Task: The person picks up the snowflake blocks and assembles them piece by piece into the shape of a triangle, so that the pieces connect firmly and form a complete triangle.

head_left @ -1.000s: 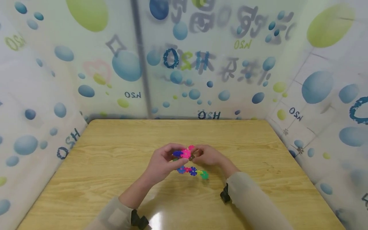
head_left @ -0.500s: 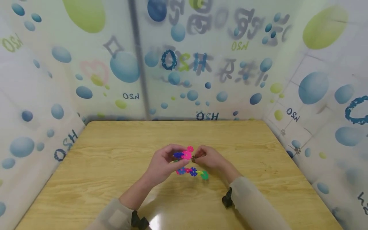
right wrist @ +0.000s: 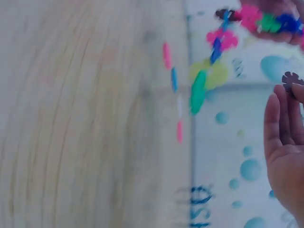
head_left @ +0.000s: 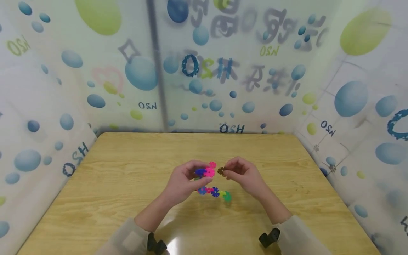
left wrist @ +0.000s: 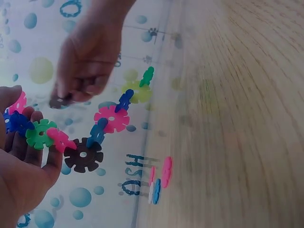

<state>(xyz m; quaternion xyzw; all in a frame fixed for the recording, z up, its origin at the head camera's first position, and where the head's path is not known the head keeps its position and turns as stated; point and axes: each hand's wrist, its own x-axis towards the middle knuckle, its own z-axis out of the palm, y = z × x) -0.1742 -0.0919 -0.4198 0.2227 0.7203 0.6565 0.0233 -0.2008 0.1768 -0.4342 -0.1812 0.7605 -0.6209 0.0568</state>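
My left hand (head_left: 183, 182) holds one part of a chain of interlocked plastic snowflake discs (head_left: 209, 172), near a blue and a pink disc. The rest of the chain hangs in a curve; in the left wrist view a dark brown disc (left wrist: 83, 155), a yellow disc (left wrist: 137, 92) and a green end disc (left wrist: 147, 76) show. To the right, my right hand (head_left: 248, 177) pinches a single brown snowflake disc (head_left: 221, 171) between thumb and fingers. A small gap separates this disc from the pink end of the chain.
Several loose discs lie flat on the wooden table, among them a pink disc (right wrist: 166, 55), a blue disc (right wrist: 174, 79) and a white disc (right wrist: 179, 105). Patterned curtain walls (head_left: 204, 106) stand around the table (head_left: 143, 148) at the back and sides.
My right hand has drawn away to the right and turned, taking the brown disc from beside the pink disc. The left hand stays nearly in place with the chain.
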